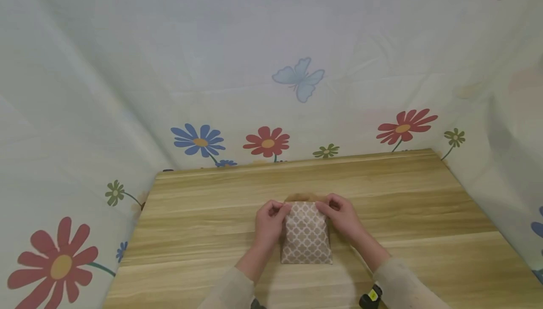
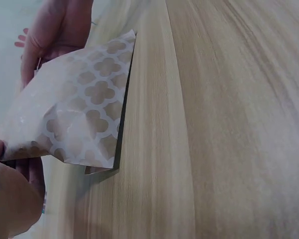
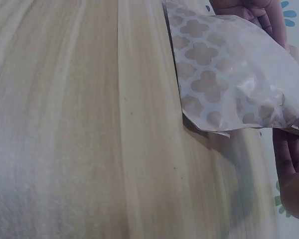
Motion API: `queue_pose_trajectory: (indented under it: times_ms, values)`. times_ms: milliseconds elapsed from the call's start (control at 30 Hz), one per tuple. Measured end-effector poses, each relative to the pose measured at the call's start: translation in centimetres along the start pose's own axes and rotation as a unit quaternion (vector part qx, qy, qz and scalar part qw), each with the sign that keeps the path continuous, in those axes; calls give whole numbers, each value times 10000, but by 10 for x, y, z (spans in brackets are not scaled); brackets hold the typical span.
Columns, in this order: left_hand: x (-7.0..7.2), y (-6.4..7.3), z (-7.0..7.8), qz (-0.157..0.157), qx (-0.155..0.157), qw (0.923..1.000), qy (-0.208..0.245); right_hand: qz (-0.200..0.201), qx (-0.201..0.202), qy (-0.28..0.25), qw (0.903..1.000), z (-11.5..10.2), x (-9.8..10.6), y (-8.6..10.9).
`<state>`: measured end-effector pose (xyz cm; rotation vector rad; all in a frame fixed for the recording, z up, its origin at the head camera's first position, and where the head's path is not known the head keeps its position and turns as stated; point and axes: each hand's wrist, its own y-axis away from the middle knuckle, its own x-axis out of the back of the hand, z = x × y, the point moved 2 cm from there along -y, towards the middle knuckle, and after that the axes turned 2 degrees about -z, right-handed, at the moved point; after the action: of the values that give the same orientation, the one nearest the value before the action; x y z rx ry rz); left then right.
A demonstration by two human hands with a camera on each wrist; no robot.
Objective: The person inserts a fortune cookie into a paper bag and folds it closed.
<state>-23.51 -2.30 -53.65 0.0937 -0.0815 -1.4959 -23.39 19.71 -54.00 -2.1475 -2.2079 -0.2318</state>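
A brown paper bag (image 1: 306,236) with a white lattice pattern lies on the wooden table, its bottom edge toward the person. My left hand (image 1: 270,224) pinches the bag's upper left corner between thumb and fingers. At the upper right corner, my right hand (image 1: 342,217) pinches it the same way. A plain brown part (image 1: 300,197) of the bag shows beyond the patterned top edge. In the left wrist view the paper bag (image 2: 84,99) bulges and creases near its side. The right wrist view shows the bag (image 3: 229,69) with its bottom edge over the table. Its inside is hidden.
The wooden table (image 1: 203,214) spreads out around the bag. Behind and beside it hangs a pale cloth (image 1: 229,63) printed with flowers and a butterfly. A black strap piece with a yellow mark (image 1: 372,296) sits by the right sleeve (image 1: 403,283).
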Motion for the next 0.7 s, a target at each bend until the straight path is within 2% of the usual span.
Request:
queue_pose_trajectory:
  times_ms: [133,233,467,600,700]
  values:
    - [1,-1,-2,-9,38,9999,138,14,-12,-42,10000,-2,0,1]
    - [2,-2,-2,-157,121,9998,82,-47,-6,3,10000,-3,0,1]
    - [6,-6,-1,-720,286,9957,-515,-233,159,196,9994,-4,0,0]
    - [5,-8,1,-766,312,9930,-841,-298,203,172,9992,-5,0,1]
    - [5,-8,1,-726,332,9927,-905,-269,176,108,9994,-5,1,1]
